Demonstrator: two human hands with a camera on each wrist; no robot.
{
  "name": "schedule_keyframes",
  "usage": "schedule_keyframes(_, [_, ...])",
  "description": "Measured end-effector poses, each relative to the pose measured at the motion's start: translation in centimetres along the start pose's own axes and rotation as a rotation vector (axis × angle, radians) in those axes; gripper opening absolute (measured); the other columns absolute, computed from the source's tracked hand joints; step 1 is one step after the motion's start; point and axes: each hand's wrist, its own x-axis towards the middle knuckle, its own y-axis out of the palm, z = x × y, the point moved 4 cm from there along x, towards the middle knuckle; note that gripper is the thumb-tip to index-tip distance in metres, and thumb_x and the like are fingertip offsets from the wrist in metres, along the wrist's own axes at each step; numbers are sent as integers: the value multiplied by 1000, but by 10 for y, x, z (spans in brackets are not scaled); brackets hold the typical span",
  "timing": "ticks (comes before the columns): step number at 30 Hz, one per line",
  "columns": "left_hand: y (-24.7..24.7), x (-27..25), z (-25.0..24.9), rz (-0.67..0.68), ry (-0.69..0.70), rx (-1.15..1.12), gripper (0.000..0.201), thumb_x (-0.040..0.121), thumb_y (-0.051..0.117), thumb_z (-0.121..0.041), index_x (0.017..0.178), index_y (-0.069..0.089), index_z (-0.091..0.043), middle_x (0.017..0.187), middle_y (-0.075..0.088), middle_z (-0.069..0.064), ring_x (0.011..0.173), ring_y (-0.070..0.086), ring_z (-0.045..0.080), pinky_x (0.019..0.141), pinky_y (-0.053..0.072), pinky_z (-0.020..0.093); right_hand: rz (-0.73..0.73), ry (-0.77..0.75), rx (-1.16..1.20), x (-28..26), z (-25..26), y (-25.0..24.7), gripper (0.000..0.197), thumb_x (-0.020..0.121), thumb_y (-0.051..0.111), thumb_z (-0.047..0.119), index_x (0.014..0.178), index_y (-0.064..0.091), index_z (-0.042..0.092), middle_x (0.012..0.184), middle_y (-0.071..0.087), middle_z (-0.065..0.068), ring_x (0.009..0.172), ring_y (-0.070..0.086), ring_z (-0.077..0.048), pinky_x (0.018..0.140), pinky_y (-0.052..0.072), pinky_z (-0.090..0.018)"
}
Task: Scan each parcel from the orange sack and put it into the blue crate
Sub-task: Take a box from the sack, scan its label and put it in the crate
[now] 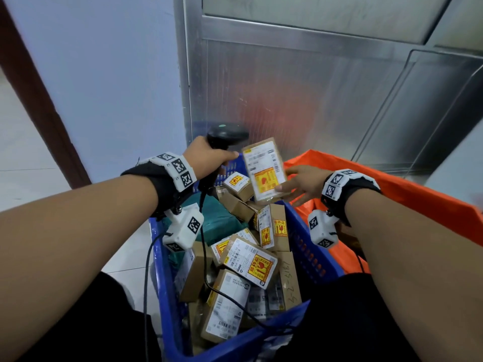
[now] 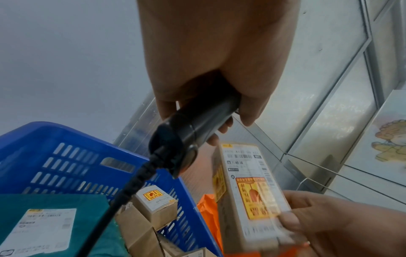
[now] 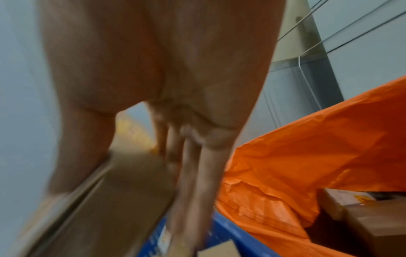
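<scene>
Parcel (image 1: 264,169) pinched by right-hand fingers (image 1: 283,188) above blue crate (image 1: 311,246) w/ boxes (image 1: 248,259).

- Even, cool indoor light is seen in the head view; no hard shadows are cast around the blue crate (image 1: 308,246).
- A soft orange-red reflection is carried by the metal panel (image 1: 274,105) behind the crate, with dull glare streaks above it.
- Straight lines far from the crate are bent by the wide lens.
- In the left wrist view the held parcel (image 2: 250,193) to the right of the crate is smeared; its print is unreadable.
- In the right wrist view the right hand (image 3: 167,97) is heavily blurred and dim; the orange sack (image 3: 318,147) beside the crate is rendered sharper.
</scene>
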Motion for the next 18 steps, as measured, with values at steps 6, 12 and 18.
schedule_keyframes(6, [-5, 9, 6, -85, -24, -37, 20, 82, 83, -25, 85, 73, -8, 71, 72, 10, 66, 70, 26, 82, 63, 51, 144, 108, -156, 1, 12, 17, 81, 88, 62, 60, 152, 35, 20, 151, 45, -13, 129, 53, -35, 108, 42, -59])
schedule_keyframes(12, [20, 12, 7, -6, -44, -40, 18, 85, 81, -22, 84, 71, -7, 71, 70, 10, 57, 65, 20, 67, 62, 37, 12, 216, -257, -5, -30, 0, 71, 94, 59, 52, 147, 42, 8, 134, 61, -14, 112, 64, -30, 99, 51, -55])
schedule_keyframes(18, [96, 28, -30, 58, -120, -274, 22, 86, 77, -24, 81, 70, -4, 65, 64, 10, 46, 60, 20, 45, 53, 28, -63, 308, -358, -1, -105, -28, 45, 84, 70, 52, 96, 69, 8, 104, 73, -10, 94, 72, -30, 74, 60, -39])
